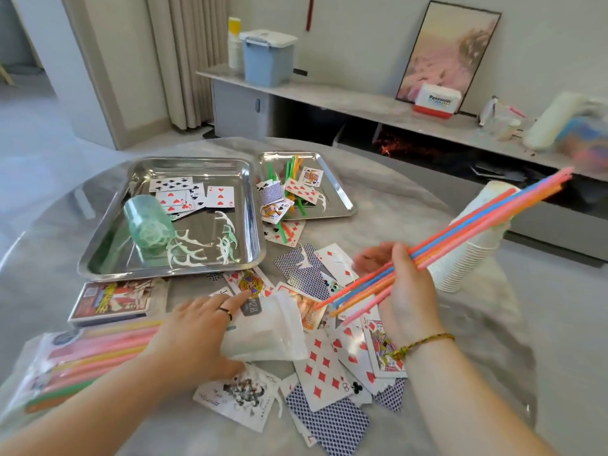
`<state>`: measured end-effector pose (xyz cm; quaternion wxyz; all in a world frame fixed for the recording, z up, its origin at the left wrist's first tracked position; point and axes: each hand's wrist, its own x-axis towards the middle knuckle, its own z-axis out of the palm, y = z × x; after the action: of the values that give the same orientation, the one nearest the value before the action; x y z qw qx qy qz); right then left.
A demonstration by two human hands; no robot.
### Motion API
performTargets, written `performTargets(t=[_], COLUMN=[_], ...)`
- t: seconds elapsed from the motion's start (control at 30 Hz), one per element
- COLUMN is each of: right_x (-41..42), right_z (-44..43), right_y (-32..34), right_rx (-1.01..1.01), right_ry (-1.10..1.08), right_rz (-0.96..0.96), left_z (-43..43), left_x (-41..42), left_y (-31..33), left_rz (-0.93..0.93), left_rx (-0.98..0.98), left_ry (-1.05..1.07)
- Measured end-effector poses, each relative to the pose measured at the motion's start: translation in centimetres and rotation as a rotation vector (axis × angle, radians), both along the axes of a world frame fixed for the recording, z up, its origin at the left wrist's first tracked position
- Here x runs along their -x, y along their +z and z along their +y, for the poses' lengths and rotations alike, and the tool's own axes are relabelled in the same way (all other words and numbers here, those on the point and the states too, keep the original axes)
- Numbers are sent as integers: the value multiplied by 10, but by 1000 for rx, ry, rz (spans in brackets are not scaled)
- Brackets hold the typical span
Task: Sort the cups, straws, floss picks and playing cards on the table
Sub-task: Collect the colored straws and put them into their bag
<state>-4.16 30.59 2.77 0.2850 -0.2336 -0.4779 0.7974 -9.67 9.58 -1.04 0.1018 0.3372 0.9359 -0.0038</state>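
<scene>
A round marble table stands in a living room, with a low console along the wall behind it.

Above the table's right half, the right hand is closed round a bundle of straws, pink, orange and blue. It grips them near their lower ends, so the long part slants up and right past a tall stack of paper cups, which stands near the right edge. The left hand lies flat, fingers straight, on a white pouch at the middle front.

Playing cards are strewn under and around both hands, some face up, some showing blue backs, reaching close to the near edge. Just left of the pouch sits a card box, and nearer the left rim lies a clear bag of straws.

Farther back, a large steel tray holds cards, a green cup on its side and white floss picks. A smaller tray just beside it holds cards, straws and picks.

Bare marble shows right of the cards, between the forearm and the cups, and along the far edge behind the trays.
</scene>
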Motion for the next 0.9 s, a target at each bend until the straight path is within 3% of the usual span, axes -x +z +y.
performTargets(t=[0.2,0.37,0.7,0.8,0.9], right_x=[0,-3,-8,-7,-11], right_z=[5,-7,-45,-44,-39], right_y=[11,17,15,14,9], right_rx=[269,481,647,515,-30], right_ry=[-79,-56,38,60,103], right_rz=[65,95,108,23,-272], left_z=[-5,-3,7,7,5], left_x=[-1,-11,-24,-23,-21], left_y=[16,7,0,2,0], left_rz=[92,267,304,346,419], left_rx=[-197,-376,-516,-553,-550], left_ry=[53,-43,-40,-22,-27])
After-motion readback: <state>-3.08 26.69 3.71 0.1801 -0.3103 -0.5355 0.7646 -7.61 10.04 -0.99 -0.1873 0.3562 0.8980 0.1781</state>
